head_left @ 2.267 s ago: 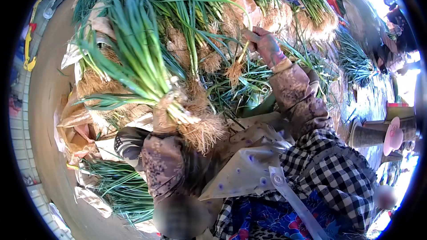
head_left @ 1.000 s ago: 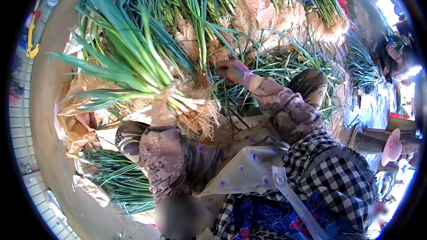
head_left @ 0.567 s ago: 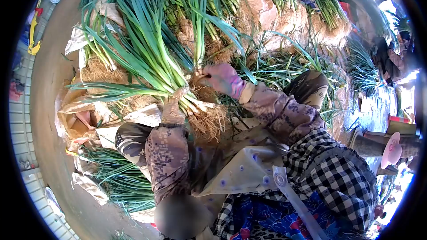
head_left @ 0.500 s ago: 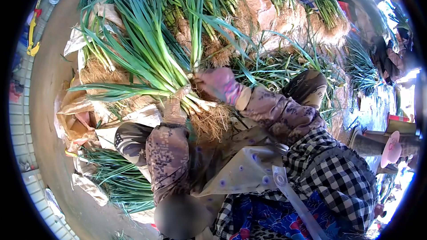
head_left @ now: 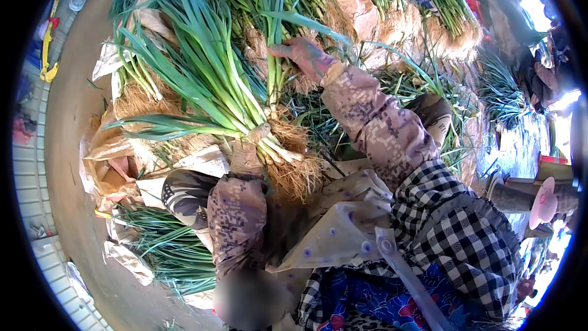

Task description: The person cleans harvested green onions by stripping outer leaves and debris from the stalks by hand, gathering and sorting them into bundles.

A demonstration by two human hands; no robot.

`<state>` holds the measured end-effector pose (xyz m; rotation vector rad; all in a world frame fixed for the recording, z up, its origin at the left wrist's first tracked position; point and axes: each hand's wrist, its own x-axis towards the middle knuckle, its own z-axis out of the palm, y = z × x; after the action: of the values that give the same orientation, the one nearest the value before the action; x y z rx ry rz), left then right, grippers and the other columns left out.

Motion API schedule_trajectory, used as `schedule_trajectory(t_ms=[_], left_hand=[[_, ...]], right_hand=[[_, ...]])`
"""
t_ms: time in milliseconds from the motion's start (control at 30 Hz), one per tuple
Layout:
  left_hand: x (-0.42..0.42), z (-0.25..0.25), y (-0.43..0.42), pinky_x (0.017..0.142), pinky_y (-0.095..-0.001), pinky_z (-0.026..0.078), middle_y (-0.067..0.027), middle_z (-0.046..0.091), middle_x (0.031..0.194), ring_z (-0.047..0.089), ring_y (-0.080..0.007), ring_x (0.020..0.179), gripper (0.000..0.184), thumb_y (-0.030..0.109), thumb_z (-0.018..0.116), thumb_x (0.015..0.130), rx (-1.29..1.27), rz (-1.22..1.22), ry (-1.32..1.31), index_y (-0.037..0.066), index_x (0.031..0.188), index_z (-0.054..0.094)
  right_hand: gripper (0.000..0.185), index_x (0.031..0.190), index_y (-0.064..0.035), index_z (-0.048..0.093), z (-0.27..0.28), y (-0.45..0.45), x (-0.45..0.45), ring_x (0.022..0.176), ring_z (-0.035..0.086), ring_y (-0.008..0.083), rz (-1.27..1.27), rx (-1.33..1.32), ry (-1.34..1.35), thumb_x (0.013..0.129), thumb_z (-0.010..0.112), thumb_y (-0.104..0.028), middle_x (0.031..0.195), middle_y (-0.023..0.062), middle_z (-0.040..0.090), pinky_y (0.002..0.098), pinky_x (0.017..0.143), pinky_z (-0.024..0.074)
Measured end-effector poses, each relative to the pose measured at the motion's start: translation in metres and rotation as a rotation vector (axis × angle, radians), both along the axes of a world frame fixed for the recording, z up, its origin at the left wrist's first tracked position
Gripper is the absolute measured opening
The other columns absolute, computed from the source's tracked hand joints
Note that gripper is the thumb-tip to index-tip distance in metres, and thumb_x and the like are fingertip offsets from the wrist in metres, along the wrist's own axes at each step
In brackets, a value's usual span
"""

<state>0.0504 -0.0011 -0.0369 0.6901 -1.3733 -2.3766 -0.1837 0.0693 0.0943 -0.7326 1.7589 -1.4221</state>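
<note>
My left hand (head_left: pixel 252 136) is closed around the lower stems of a large bunch of green garlic (head_left: pixel 223 79). The leaves fan up and left; the pale stem ends and brown stringy roots (head_left: pixel 293 175) point down and right. My right hand (head_left: pixel 304 56) reaches to a smaller group of green garlic stalks (head_left: pixel 274 83) standing upright just right of the bunch. Its fingers lie across these stalks and appear to close on them, though the fingertips are partly hidden. The roots of the smaller group lie beside the big bunch's stems.
Bundled green garlic with hanging roots (head_left: pixel 456 30) lines the back on brown wrapping. Loose leaves (head_left: pixel 392 83) lie right of my hands. More green stalks (head_left: pixel 168 248) rest at lower left. A clear plastic apron (head_left: pixel 334 236) covers my lap. A pink hat (head_left: pixel 542 201) shows at right.
My right hand has moved up from the root end of the smaller stalks to their middle. The smaller stalks' roots now show beside the bunch. My left hand keeps its hold.
</note>
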Motion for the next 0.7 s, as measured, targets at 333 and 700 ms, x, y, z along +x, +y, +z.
schedule_trajectory(t_ms=[333, 700], left_hand=[[-0.016, -0.009, -0.006, 0.048, -0.0304, 0.051, -0.0089, 0.059, 0.069, 0.058, -0.02, 0.058, 0.026, 0.021, 0.06, 0.075, 0.26, 0.218, 0.105, 0.002, 0.092, 0.057], [-0.034, 0.018, 0.026, 0.061, -0.0319, 0.05, -0.0105, 0.059, 0.087, 0.058, -0.0222, 0.073, 0.03, 0.02, 0.057, 0.08, 0.33, 0.111, 0.108, -0.001, 0.101, 0.055]], right_hand=[[0.029, 0.098, 0.0009, 0.058, 0.007, 0.047, 0.005, 0.065, 0.055, 0.0112, -0.074, -0.073, -0.061, 0.078, 0.063, -0.021, 0.075, 0.0057, 0.06, 0.0255, 0.054, 0.0439], [0.021, 0.09, 0.0021, 0.054, -0.054, 0.052, 0.0, 0.068, 0.053, 0.0204, -0.454, -0.292, -0.458, 0.071, 0.06, -0.006, 0.084, 0.011, 0.055, 0.0325, 0.055, 0.0456]])
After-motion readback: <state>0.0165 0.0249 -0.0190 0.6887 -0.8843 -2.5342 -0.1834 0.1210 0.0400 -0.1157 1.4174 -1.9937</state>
